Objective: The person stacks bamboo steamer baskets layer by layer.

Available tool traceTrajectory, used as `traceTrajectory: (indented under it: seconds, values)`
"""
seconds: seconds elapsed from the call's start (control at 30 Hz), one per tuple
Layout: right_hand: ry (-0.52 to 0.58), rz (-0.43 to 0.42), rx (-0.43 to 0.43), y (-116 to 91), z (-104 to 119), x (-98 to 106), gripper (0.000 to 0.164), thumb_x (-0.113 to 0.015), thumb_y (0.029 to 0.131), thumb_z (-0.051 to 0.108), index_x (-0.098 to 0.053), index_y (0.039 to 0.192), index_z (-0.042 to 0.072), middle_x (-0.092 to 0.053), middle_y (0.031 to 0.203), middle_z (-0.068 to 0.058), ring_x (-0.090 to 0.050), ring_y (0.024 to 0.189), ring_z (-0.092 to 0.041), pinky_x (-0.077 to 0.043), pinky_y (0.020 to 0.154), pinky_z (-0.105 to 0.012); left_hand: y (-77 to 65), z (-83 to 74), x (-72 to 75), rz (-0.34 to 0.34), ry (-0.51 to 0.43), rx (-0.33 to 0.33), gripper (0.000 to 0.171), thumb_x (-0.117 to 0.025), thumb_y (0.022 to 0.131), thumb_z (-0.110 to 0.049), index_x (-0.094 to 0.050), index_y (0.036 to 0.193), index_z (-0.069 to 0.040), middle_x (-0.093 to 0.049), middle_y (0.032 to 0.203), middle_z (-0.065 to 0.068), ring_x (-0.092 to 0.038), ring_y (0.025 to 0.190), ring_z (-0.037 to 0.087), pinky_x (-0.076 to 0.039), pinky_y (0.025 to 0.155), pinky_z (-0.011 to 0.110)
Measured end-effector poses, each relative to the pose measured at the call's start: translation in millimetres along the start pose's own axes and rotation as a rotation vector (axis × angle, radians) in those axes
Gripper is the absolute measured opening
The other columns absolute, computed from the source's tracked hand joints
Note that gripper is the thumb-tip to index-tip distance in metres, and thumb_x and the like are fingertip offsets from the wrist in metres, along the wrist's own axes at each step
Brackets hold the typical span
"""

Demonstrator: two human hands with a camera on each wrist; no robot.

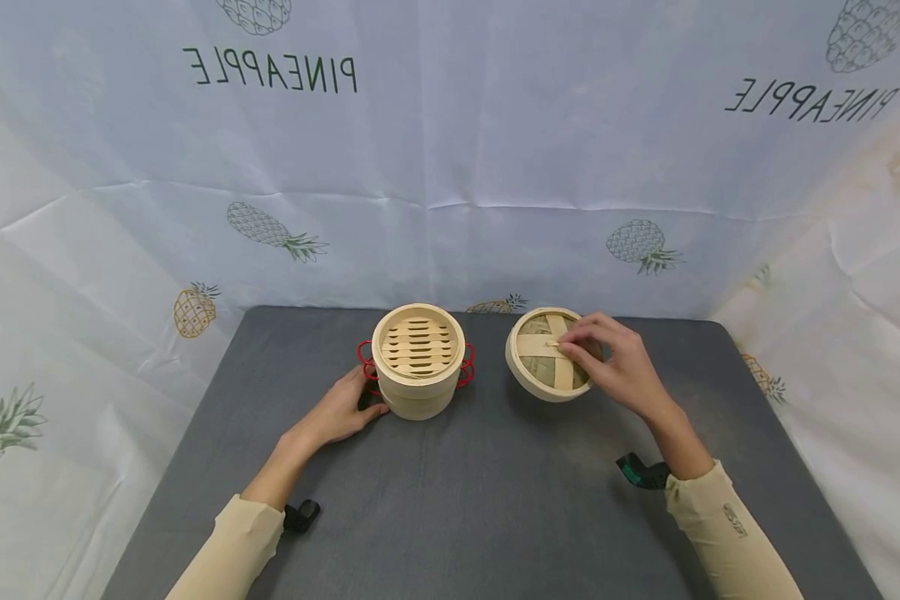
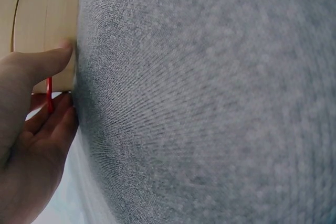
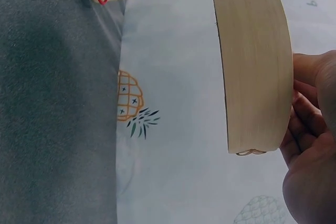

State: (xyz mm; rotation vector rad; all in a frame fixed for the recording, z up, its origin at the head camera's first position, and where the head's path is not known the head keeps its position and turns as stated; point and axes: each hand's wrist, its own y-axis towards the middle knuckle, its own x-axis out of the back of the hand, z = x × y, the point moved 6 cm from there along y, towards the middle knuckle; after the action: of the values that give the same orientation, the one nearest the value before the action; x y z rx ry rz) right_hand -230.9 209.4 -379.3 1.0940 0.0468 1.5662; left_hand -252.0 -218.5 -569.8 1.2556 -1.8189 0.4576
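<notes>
A stacked bamboo steamer (image 1: 417, 390) stands upright near the back of the table, its top tier uncovered and showing a slatted floor (image 1: 418, 346). Red loop handles (image 1: 467, 372) stick out on both sides. My left hand (image 1: 342, 408) holds the lowest part of the stack from the left, thumb on the front wall and fingers (image 2: 64, 124) behind, by a red handle (image 2: 50, 94). To the right, the round woven lid (image 1: 536, 346) hangs above the table, slightly tilted. My right hand (image 1: 618, 362) pinches the small loop at its centre; the lid's side wall (image 3: 254, 66) fills the right wrist view.
The dark grey table (image 1: 450, 517) ends just behind the steamer. A white curtain (image 1: 450, 150) printed with pineapples hangs behind it and at both sides. Black wrist-worn devices (image 1: 645, 472) sit at both cuffs.
</notes>
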Motion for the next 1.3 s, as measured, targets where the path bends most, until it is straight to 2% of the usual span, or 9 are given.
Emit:
traceTrajectory:
  seconds: [0.23, 0.27, 0.33, 0.47, 0.5, 0.57, 0.83, 1.03, 1.3]
  values:
    - [0.013, -0.004, 0.028, 7.7, 8.4, -2.3, 0.025, -0.084, 0.087, -0.008, -0.083, 0.102, 0.012, -0.074, 0.103, -0.003, -0.065, 0.096, -0.009, -0.049, 0.086, -0.012, -2.1, -2.9, 1.3, -0.023, -0.015, -0.028, 0.078, -0.085, 0.096, -0.033, -0.047, 0.16, -0.012, -0.062, 0.144, 0.013, -0.066, 0.13, 0.03, -0.056, 0.106, 0.055]
    - [0.016, -0.008, 0.036, 9.0, 10.5, -2.4, 0.026, -0.084, 0.087, -0.009, -0.083, 0.102, 0.012, -0.074, 0.103, -0.004, -0.065, 0.095, -0.009, -0.049, 0.086, -0.012, -4.0, -10.5, 5.3, -0.022, -0.017, -0.045, 0.076, -0.084, 0.097, -0.031, -0.047, 0.16, -0.01, -0.062, 0.145, 0.014, -0.065, 0.131, 0.031, -0.056, 0.108, 0.054]
    - [0.022, -0.013, 0.051, 11.6, 14.3, -2.8, 0.026, -0.084, 0.087, -0.01, -0.083, 0.102, 0.011, -0.074, 0.103, -0.004, -0.065, 0.094, -0.009, -0.049, 0.084, -0.013, -4.3, -11.0, 5.5, -0.028, -0.015, -0.056, 0.076, -0.083, 0.097, -0.033, -0.047, 0.16, -0.01, -0.062, 0.144, 0.015, -0.065, 0.13, 0.032, -0.056, 0.106, 0.054]
    - [0.041, -0.021, 0.076, 16.3, 20.3, -4.0, 0.027, -0.083, 0.086, -0.012, -0.083, 0.102, 0.01, -0.074, 0.102, -0.006, -0.064, 0.093, -0.009, -0.049, 0.083, -0.014, -3.4, -8.4, 4.3, -0.023, -0.014, -0.055, 0.077, -0.084, 0.097, -0.034, -0.046, 0.161, -0.011, -0.061, 0.146, 0.014, -0.065, 0.132, 0.032, -0.056, 0.107, 0.054]
    - [0.048, -0.022, 0.081, 17.4, 21.4, -4.4, 0.027, -0.083, 0.086, -0.013, -0.083, 0.102, 0.009, -0.074, 0.102, -0.006, -0.065, 0.093, -0.009, -0.049, 0.083, -0.014, -1.5, -1.1, 0.2, -0.024, -0.007, -0.04, 0.079, -0.085, 0.096, -0.035, -0.046, 0.161, -0.013, -0.061, 0.146, 0.012, -0.065, 0.131, 0.031, -0.056, 0.105, 0.055]
    - [0.058, -0.024, 0.089, 19.5, 23.6, -5.5, 0.027, -0.082, 0.086, -0.013, -0.083, 0.102, 0.008, -0.074, 0.102, -0.007, -0.065, 0.093, -0.01, -0.049, 0.083, -0.014, -1.5, -0.8, -0.1, -0.021, -0.006, -0.037, 0.079, -0.085, 0.096, -0.035, -0.046, 0.161, -0.013, -0.061, 0.147, 0.012, -0.065, 0.132, 0.031, -0.056, 0.106, 0.056]
    - [0.08, -0.023, 0.125, 27.6, 32.1, -11.3, 0.027, -0.083, 0.085, -0.014, -0.083, 0.101, 0.008, -0.074, 0.102, -0.008, -0.065, 0.093, -0.012, -0.05, 0.084, -0.014, -5.0, -16.3, 8.3, -0.029, -0.016, -0.056, 0.075, -0.083, 0.098, -0.031, -0.047, 0.16, -0.009, -0.062, 0.144, 0.015, -0.065, 0.131, 0.032, -0.055, 0.108, 0.055]
    - [0.091, -0.019, 0.15, 34.7, 38.0, -17.0, 0.024, -0.083, 0.085, -0.013, -0.083, 0.1, 0.006, -0.073, 0.101, -0.009, -0.066, 0.094, -0.017, -0.05, 0.086, -0.015, -1.7, -8.6, 3.8, -0.027, -0.003, -0.024, 0.079, -0.087, 0.094, -0.027, -0.047, 0.16, -0.009, -0.062, 0.145, 0.013, -0.065, 0.133, 0.032, -0.055, 0.109, 0.057]
    - [0.106, -0.006, 0.167, 43.6, 45.5, -28.8, 0.022, -0.084, 0.086, -0.011, -0.082, 0.1, 0.006, -0.074, 0.103, -0.008, -0.066, 0.097, -0.019, -0.051, 0.089, -0.015, -1.7, -9.7, 3.5, -0.016, -0.009, -0.018, 0.079, -0.086, 0.094, -0.025, -0.046, 0.16, -0.006, -0.061, 0.148, 0.017, -0.063, 0.136, 0.036, -0.054, 0.112, 0.058]
